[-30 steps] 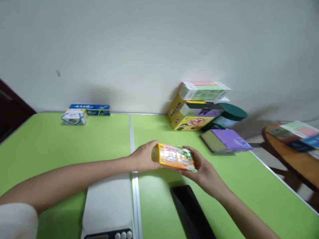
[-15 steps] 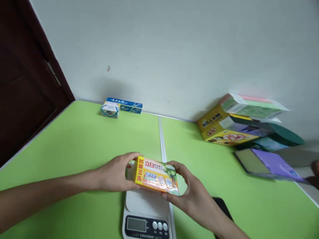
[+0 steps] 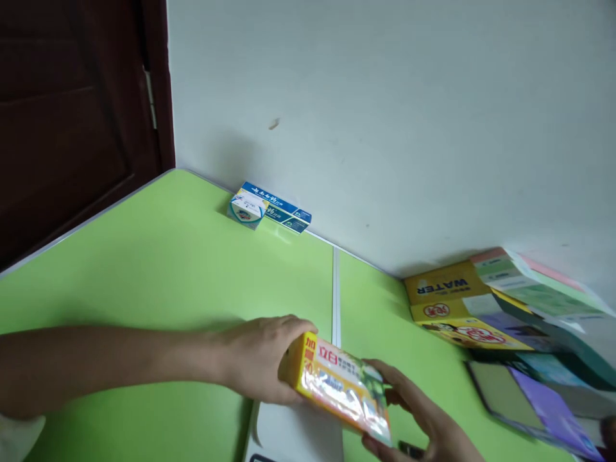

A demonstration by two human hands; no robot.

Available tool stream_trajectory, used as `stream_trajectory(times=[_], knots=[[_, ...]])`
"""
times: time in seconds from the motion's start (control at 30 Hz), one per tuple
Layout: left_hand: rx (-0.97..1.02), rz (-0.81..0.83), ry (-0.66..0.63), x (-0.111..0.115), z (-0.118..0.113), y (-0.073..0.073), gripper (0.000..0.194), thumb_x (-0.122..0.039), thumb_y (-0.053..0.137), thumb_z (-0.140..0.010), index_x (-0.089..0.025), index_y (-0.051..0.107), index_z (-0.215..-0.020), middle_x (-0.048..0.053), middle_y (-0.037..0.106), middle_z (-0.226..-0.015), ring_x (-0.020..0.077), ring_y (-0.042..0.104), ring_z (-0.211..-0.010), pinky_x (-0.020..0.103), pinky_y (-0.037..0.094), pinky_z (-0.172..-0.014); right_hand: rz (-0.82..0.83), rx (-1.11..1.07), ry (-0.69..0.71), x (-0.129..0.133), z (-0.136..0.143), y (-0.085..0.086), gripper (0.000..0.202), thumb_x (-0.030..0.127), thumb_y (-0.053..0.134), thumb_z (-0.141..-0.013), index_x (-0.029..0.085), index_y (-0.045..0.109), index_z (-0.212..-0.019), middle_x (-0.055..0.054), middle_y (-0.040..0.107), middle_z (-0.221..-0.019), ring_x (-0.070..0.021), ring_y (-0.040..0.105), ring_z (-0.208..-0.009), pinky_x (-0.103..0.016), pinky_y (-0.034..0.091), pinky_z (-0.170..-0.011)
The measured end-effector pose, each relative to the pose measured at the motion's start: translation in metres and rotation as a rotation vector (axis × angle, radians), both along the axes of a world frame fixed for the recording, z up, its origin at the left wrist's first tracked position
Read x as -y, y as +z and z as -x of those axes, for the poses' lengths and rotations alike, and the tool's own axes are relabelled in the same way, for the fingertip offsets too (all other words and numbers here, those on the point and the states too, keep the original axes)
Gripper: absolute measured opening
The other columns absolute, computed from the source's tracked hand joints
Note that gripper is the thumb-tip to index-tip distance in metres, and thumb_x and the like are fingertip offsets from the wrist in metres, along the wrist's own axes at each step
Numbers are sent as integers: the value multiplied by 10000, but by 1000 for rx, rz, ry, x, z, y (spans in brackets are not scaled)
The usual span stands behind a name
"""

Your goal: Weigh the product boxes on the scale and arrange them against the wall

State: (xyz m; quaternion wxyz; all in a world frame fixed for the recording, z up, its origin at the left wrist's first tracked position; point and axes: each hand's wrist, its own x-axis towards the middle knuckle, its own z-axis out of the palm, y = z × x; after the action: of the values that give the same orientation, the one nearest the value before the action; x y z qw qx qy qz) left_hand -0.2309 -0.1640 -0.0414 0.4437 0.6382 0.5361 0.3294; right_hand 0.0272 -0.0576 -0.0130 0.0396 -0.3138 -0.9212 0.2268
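A yellow and orange wrapped pack of laundry soap is held between both hands, tilted down to the right. My left hand is closed on its yellow left end. My right hand grips the other end, thumb below and fingers above. Under the pack lies a white kitchen scale, cut off by the bottom edge so that its display is almost wholly out of view. The pack appears held above the scale; whether they touch, I cannot tell.
Blue toothpaste boxes and a small white box sit against the wall on the green table. On the right are stacked yellow cartons and a purple book-like block. A dark object shows beside my right hand.
The view has tilted and shifted, so my hands and the soap pack appear lower and further right. Most of the scale's front panel has left the picture. Both hands keep their hold.
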Motion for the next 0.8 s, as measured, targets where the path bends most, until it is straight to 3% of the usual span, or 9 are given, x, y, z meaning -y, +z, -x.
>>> stream_trajectory(times=[0.07, 0.2, 0.33, 0.43, 0.6, 0.8], knots=[[-39, -35, 7, -13, 13, 7, 736, -343, 702, -649, -163, 417, -1304, 132, 608, -1172, 267, 619, -998, 403, 535, -796, -25, -42, -5, -12, 15, 5, 542, 386, 651, -741, 223, 498, -1235, -85, 680, -1078, -218, 683, -815, -298, 591, -726], [-300, -260, 81, -56, 48, 11, 632, -294, 691, -644, -145, 474, -1219, 136, 600, -1187, 289, 574, -1092, 446, 476, -916, 23, -126, -52, -47, 58, -4, 574, 438, 648, -750, 202, 468, -1240, -122, 645, -1119, -218, 664, -791, -344, 586, -682], [-546, -384, 124, -100, 82, -4, 597, -195, 661, -615, -123, 477, -1179, 149, 590, -1194, 298, 543, -1134, 450, 444, -967, -18, -269, -30, -85, 106, -35, 567, 425, 641, -750, 196, 450, -1232, -134, 607, -1186, -236, 648, -868, -397, 572, -736], [-709, -446, 191, -119, 99, -21, 608, -116, 610, -619, -118, 439, -1202, 153, 571, -1210, 295, 525, -1155, 446, 439, -973, -179, -367, -7, -105, 133, -65, 567, 365, 618, -761, 206, 409, -1264, -143, 575, -1224, -281, 605, -1020, -437, 558, -781], [-913, -590, 262, -123, 110, -51, 615, -82, 585, -695, -108, 365, -1269, 178, 530, -1284, 295, 491, -1215, 465, 380, -1038, -401, -359, -11, -112, 153, -102, 599, 230, 567, -788, 196, 322, -1334, -188, 459, -1349, -335, 509, -1195, -507, 523, -873], [-1045, -719, 224, -105, 108, -81, 606, -120, 598, -786, -119, 294, -1311, 187, 510, -1323, 276, 485, -1242, 433, 410, -1020, -277, -244, 13, -94, 145, -116, 617, 284, 473, -879, 211, 174, -1414, -240, 249, -1483, -349, 619, -1043, -459, 588, -649]])
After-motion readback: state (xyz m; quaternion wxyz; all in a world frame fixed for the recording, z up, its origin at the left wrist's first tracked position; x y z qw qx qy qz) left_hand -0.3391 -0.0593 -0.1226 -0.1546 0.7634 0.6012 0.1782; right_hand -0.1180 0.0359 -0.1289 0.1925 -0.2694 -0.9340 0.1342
